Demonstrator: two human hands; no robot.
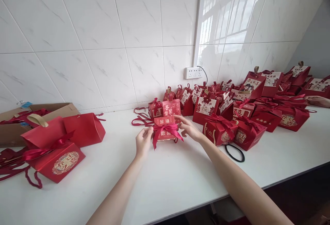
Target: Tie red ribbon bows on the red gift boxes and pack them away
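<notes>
A small red gift box (163, 121) with a dark pink ribbon bow (166, 128) and gold characters sits on the white table between my hands. My left hand (144, 139) grips its left side, thumb toward the bow. From the right, my right hand (190, 129) curls its fingers around the box's back right corner; some fingertips are hidden behind it. Just behind the box stand a taller red box (172, 108) with a patterned front and a red box (155, 108) with a white label.
Several red gift boxes (205, 109) crowd the table's right side, near a black ring (235, 153). At left are large red boxes (59, 161) and a cardboard carton (63, 109). A power strip (194, 73) hangs on the tiled wall. Another person's hand (318, 101) shows far right.
</notes>
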